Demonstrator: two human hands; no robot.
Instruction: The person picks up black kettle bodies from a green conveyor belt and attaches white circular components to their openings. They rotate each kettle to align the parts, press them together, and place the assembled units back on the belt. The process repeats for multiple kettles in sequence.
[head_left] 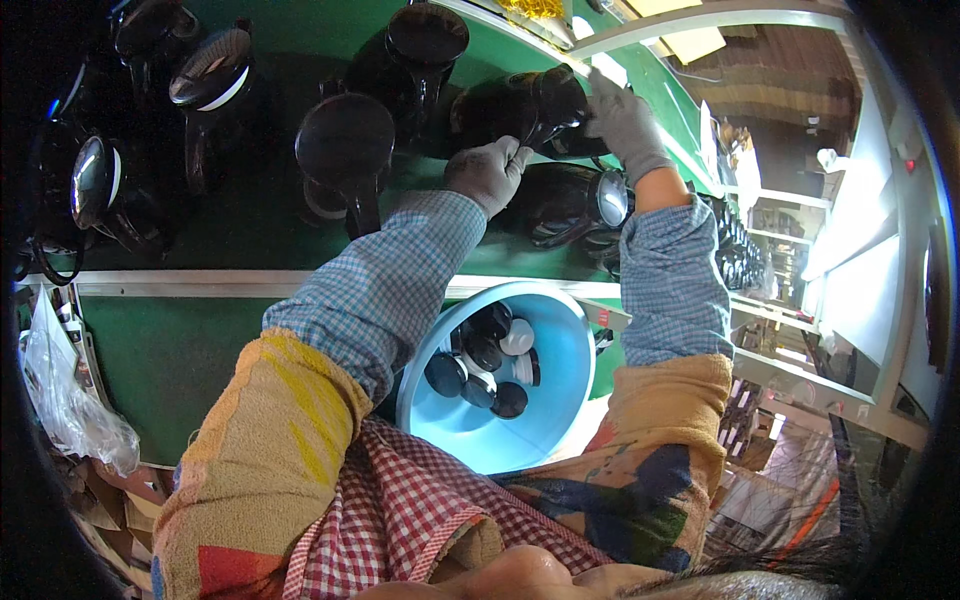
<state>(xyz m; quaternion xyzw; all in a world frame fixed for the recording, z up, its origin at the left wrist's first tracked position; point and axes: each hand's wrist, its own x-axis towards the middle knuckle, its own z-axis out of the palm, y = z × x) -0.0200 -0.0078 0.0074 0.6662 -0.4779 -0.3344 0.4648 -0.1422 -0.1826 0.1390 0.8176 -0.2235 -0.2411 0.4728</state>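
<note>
A glossy black jug (pixel 515 110) lies tilted on the green bench, its mouth end toward the right. My left hand (pixel 487 173), in a grey glove, is closed on its handle. At the jug's right end is my right hand (pixel 628 125), also gloved, with its fingers curved round that end; whether a lid is under them is hidden. Just below, another black jug (pixel 560 203) with a shiny round top lies on its side. A light blue basin (pixel 545 420) in front of me holds several round black and white lids (pixel 482 352).
More black jugs (pixel 345 140) stand to the left on the green bench (pixel 255 235), some with shiny lids. A pale rail (pixel 180 284) runs along the bench edge. A clear plastic bag (pixel 65 385) hangs at far left. Metal framing (pixel 800 375) and rows of dark jugs are at right.
</note>
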